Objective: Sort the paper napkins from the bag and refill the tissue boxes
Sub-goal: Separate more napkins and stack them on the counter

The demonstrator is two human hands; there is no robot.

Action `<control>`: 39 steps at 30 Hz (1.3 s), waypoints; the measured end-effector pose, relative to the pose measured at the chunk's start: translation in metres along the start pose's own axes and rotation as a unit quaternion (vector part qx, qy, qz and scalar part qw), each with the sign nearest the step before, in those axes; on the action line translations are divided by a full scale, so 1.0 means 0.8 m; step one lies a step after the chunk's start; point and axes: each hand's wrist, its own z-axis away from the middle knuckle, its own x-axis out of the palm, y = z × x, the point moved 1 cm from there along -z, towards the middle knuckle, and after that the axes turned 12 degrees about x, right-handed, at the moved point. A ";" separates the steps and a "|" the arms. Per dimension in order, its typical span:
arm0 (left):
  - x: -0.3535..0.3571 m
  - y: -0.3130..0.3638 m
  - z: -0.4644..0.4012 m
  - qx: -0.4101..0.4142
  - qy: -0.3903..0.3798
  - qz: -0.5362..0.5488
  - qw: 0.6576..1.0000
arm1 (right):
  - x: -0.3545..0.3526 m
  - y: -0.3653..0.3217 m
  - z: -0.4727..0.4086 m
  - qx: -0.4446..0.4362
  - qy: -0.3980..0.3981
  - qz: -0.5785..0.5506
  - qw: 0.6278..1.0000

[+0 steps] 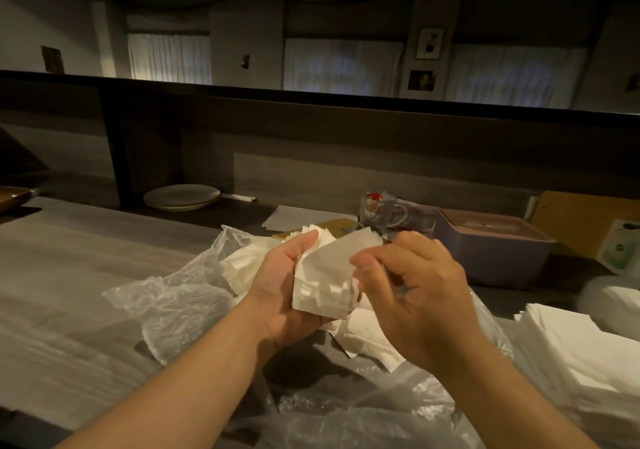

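My left hand (pixel 280 286) grips a bundle of white paper napkins (pixel 322 279) above the counter. My right hand (pixel 412 296) is at the bundle's right side, thumb and curled fingers on the top napkin's edge. Under both hands lies the clear plastic bag (pixel 180 306), spread open, with more loose napkins (pixel 239 265) inside and others spilled beneath my right hand. A stack of sorted napkins (pixel 581 355) lies at the right. A pinkish tissue box (pixel 495 251) stands behind my right hand.
A stack of white plates (pixel 181 196) sits at the back of the counter. Behind the napkins are a sheet of paper (pixel 294 218), crumpled plastic packaging (pixel 384 211) and a brown board (pixel 585 220). A dark raised ledge runs along the far side.
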 end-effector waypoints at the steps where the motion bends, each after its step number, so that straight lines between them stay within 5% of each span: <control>1: -0.001 0.000 -0.001 -0.004 -0.009 -0.007 1.000 | 0.000 0.001 0.000 0.017 -0.003 -0.008 1.000; 8: -0.004 -0.004 -0.005 -0.016 -0.081 -0.074 0.994 | 0.002 0.002 0.003 0.034 -0.230 0.063 0.971; 13: 0.001 -0.004 0.001 -0.007 -0.075 -0.093 0.993 | 0.005 0.002 0.006 0.015 -0.159 0.026 0.987; 21: -0.002 -0.004 -0.003 -0.016 -0.070 -0.083 0.994 | 0.007 0.003 0.006 0.000 -0.176 0.060 0.983; 33: -0.006 -0.001 -0.009 -0.016 -0.067 -0.093 0.993 | 0.008 0.013 0.002 -0.028 -0.028 0.018 0.999; 36: -0.008 0.000 -0.009 0.005 -0.058 -0.095 0.994 | 0.003 0.009 0.001 -0.032 -0.062 0.030 0.997; 39: -0.008 0.001 -0.008 0.009 -0.063 -0.092 0.994 | 0.002 0.001 0.003 -0.009 -0.181 0.040 0.983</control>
